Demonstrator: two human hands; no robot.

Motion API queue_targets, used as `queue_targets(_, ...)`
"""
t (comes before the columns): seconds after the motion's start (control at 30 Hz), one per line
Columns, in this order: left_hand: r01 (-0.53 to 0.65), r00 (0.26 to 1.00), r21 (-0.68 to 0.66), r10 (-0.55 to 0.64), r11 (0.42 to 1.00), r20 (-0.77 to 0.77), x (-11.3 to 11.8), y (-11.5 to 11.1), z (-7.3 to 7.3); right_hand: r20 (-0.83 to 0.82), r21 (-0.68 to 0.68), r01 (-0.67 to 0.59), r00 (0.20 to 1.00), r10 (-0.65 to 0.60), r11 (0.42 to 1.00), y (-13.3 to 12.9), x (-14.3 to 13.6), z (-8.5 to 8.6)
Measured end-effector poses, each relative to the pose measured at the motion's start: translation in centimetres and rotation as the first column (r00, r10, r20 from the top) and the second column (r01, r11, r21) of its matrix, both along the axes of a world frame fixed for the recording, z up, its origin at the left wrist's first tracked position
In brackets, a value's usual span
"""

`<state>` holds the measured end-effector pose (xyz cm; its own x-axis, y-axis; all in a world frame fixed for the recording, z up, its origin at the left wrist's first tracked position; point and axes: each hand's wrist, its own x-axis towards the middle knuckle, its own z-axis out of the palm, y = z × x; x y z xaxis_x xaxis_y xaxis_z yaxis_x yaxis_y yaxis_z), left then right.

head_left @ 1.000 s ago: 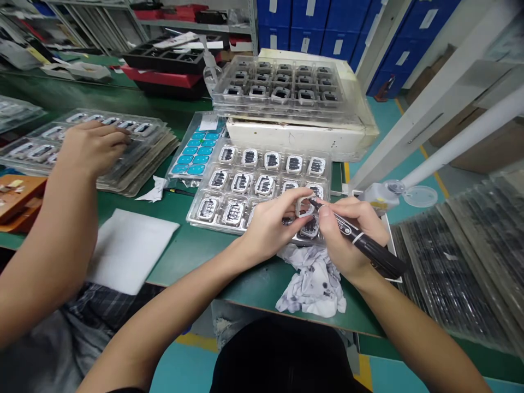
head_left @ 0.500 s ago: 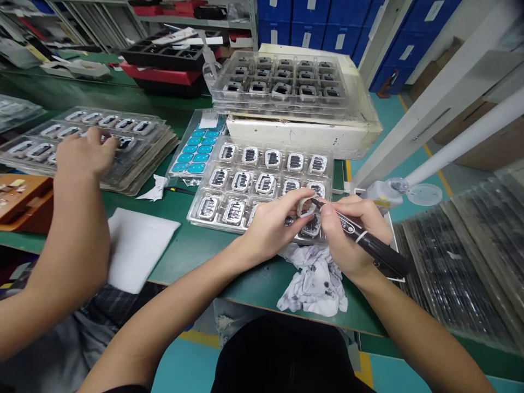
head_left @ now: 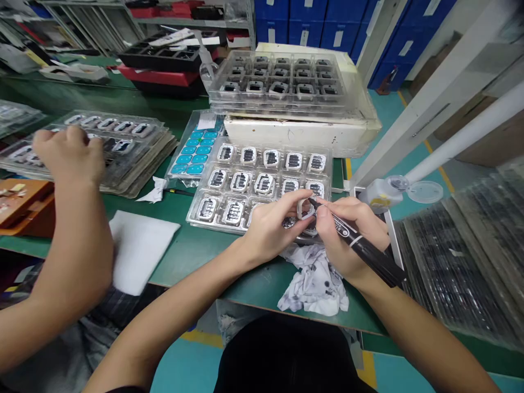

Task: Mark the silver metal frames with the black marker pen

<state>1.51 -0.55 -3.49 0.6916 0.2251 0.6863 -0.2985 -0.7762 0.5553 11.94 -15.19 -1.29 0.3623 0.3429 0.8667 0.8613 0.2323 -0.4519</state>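
Observation:
Between the thumb and fingers of my left hand (head_left: 272, 226) is a small whitish frame (head_left: 303, 209), held over the near right part of a clear tray (head_left: 216, 226). My right hand (head_left: 352, 234) grips a black marker (head_left: 370, 254), its dark tip at the frame's right side. Rows of similar white-rimmed parts (head_left: 264, 184) with black centres sit in the tray's pockets. Below my hands a crumpled white cloth (head_left: 315, 286) with dark stains lies at the table's front edge.
At the left, a co-worker's hand (head_left: 73, 153) is over stacked part trays (head_left: 141, 158). More trays (head_left: 282, 103) rest on a white box (head_left: 303, 134) behind. Teal pieces (head_left: 194, 150), a white foam sheet (head_left: 143, 245), a bottle (head_left: 379, 195) and stacked clear trays (head_left: 458, 262) surround the work.
The co-worker's hand has moved left over the trays. My two hands keep nearly the same pose, with the marker tip still at the frame.

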Motion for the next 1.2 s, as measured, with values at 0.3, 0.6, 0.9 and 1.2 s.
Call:
queue_targets(0.3,0.035,0.999,-0.052,-0.034,0.998,0.012,0.15,0.13,0.20,-0.057,-0.036,0.005,0.998,-0.008,0.999,-0.30,0.10,-0.22)
queue_targets(0.6,0.081,0.997,-0.125,-0.080,0.989,0.014,0.11,-0.11,0.34,-0.065,-0.027,-0.001,0.998,0.000,1.000,-0.25,0.30,-0.26)
queue_targets(0.9,0.088,0.995,-0.108,-0.082,0.990,0.055,0.34,-0.08,0.25,-0.079,-0.012,-0.015,0.997,0.014,1.000,-0.20,0.29,-0.42)
queue_targets(1.2,0.076,0.996,-0.080,-0.072,0.994,0.054,0.37,0.12,-0.14,-0.086,-0.008,0.002,0.996,-0.003,1.000,-0.24,0.27,-0.41)
